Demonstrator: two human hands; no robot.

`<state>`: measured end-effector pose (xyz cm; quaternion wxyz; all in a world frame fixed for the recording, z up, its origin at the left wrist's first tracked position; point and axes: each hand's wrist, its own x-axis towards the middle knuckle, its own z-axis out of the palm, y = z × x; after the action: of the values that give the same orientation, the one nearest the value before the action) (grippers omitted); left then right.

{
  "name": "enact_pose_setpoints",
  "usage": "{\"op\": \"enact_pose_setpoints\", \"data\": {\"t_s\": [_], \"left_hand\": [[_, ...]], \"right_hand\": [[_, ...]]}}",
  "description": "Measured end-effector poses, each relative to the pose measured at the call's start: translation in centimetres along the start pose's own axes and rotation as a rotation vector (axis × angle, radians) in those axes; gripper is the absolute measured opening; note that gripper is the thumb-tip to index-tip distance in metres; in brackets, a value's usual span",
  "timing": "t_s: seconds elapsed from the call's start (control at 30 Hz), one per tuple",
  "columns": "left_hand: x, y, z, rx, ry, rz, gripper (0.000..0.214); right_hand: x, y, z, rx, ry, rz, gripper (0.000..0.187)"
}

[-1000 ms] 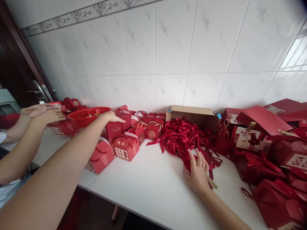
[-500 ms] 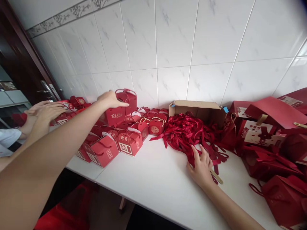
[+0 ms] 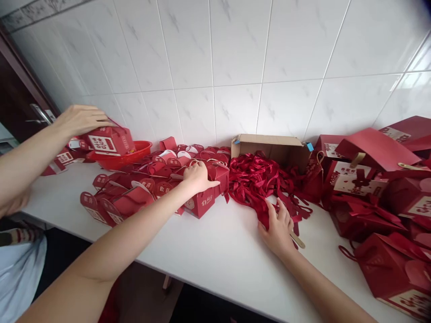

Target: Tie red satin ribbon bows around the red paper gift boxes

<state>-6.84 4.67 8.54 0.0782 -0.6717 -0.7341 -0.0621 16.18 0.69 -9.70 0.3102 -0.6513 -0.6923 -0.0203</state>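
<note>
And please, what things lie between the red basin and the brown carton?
Small red boxes, crowded together, lie between the basin and the carton. The head view shows this.

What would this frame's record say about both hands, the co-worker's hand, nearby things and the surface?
left hand: on top of a gold-lettered box; grip unclear
right hand: fingers spread, near edge of the ribbon pile, beside a gold strip
co-worker's hand: holding a patterned red box by the red basin
behind that pile: open cardboard box
far right: more red boxes
surface: white table
</note>
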Motion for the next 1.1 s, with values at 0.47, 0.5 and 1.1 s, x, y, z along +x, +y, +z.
{"op": "enact_pose_setpoints", "data": {"t_s": [0.47,0.5,1.1], "left_hand": [[-9.0,-3.7,3.9,-0.043,0.059,0.405,0.021],[-9.7,-3.8,3.9,-0.105,0.061,0.458,0.023],[-10.2,-3.8,8.4,-0.316,0.418,0.981,0.023]], "right_hand": [[-0.6,-0.9,-0.8,0.069,0.038,-0.121,0.054],[-0.5,-0.9,-1.0,0.063,0.03,-0.131,0.052],[2.2,1.9,-4.8,0.032,-0.283,-0.019,0.019]]}}
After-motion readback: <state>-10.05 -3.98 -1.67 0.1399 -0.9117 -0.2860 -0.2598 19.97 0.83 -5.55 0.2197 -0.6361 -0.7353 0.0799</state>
